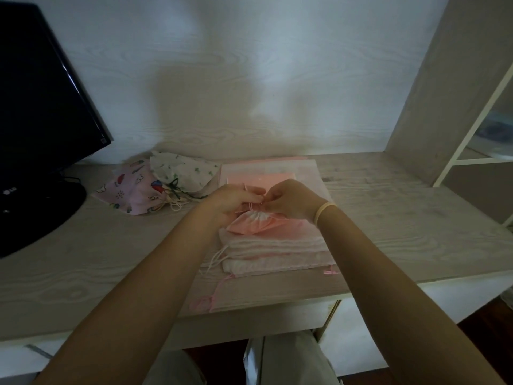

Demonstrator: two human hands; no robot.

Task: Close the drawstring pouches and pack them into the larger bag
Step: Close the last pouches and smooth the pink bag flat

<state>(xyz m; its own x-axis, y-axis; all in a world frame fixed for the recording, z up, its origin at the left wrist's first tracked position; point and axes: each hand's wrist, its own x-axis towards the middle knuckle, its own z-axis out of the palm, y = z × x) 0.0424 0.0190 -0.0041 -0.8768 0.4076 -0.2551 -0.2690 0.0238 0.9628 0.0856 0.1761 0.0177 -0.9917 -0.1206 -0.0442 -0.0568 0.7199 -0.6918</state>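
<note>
Both hands meet above the middle of the worktop (388, 207). The left hand (231, 200) and the right hand (291, 202) each have a narrow grip: curled fingers pinch the cord at the gathered neck of a pink pouch (254, 222). This pouch lies on a stack of pale flat pouches (277, 251). Two printed pouches (155, 184) lie to the left, near a monitor (41, 120).

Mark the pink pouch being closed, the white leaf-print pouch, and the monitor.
pink pouch (256, 222): head view, on its gathered body below the hands.
white leaf-print pouch (186, 169): head view, middle of its fabric.
monitor (36, 93): head view, on the dark screen.
</note>
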